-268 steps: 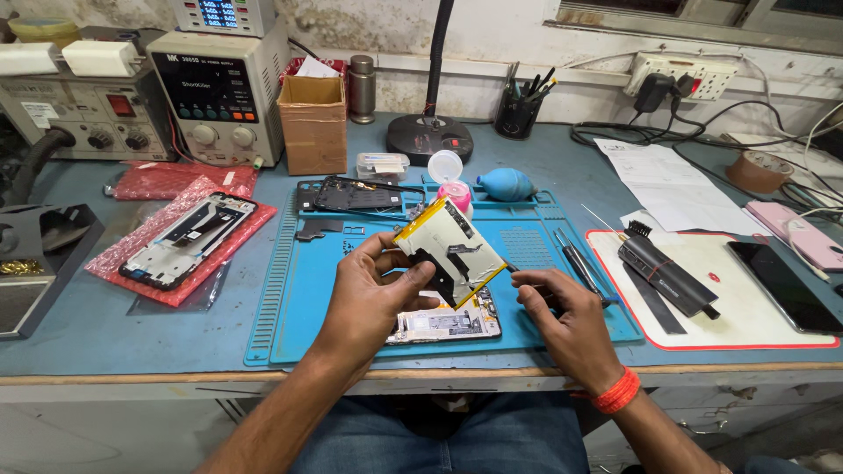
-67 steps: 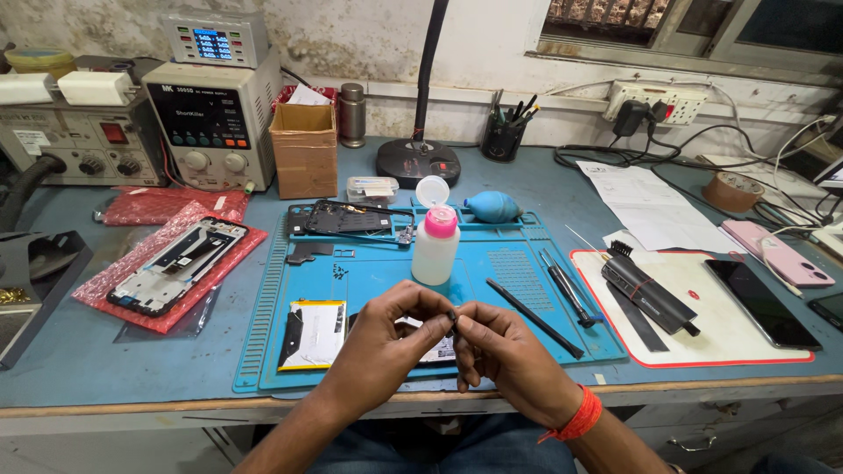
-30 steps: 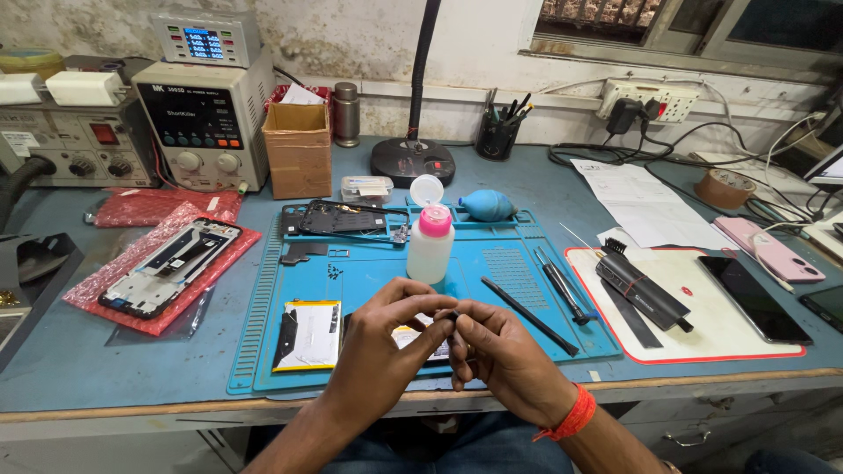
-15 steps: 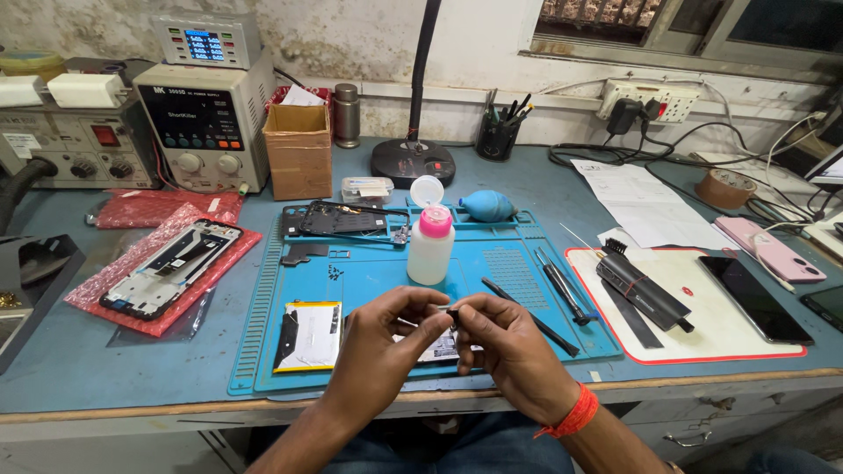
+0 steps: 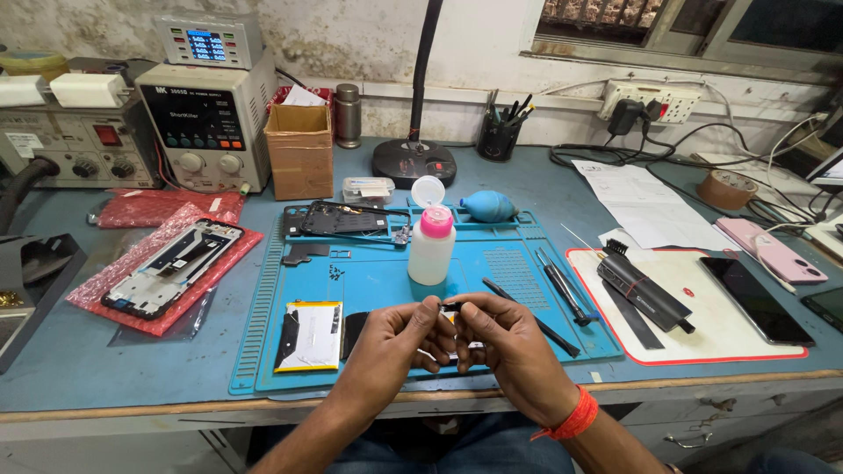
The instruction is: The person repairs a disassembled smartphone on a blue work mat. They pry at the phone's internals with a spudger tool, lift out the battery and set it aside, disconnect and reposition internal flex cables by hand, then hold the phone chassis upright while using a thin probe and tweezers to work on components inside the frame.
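Blue silicone mat [image 5: 369, 272] carries a phone battery [image 5: 307, 335] at nine o'clock of the left hand [image 5: 395, 347], whose fingertips meet the right hand [image 5: 514, 351] to pinch a small dark part [image 5: 450, 309], a pink-capped bottle [image 5: 432, 244] at twelve o'clock.

Stained wall [image 5: 369, 35], blue workbench [image 5: 132, 386], window [image 5: 702, 26]

I see a blue-topped workbench [image 5: 105, 386] carrying a blue silicone repair mat [image 5: 369, 281], a white red-edged pad [image 5: 702, 290], red bubble-wrap sheets [image 5: 167, 263], a brown cardboard box [image 5: 300, 154] and a black round lamp base [image 5: 414, 162].
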The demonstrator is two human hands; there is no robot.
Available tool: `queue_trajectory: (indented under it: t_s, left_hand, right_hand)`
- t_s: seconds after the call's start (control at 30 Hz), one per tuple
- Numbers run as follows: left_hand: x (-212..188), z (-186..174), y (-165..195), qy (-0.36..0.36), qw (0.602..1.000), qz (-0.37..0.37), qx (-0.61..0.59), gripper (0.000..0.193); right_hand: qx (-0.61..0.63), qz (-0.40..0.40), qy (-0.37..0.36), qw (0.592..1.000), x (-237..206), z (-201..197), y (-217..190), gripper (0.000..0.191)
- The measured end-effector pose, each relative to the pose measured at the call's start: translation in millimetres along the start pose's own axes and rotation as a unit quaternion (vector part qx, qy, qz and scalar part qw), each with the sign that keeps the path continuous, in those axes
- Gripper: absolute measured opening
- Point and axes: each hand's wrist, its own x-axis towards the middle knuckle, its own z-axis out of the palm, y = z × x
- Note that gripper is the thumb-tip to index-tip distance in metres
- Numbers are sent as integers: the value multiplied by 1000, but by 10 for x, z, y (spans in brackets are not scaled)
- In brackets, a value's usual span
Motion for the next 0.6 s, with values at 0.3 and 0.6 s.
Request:
queue_trajectory:
  t_s: [0.3,0.6]
  left_hand:
    - [-23,67,37,63,994,48,73,37]
    - [-108,147,155,103,978,71,167,35]
  right_hand:
    - [-61,-29,-21,997,-10,30,28,31]
    - [-82,-25,-7,996,-1,20,30,25]
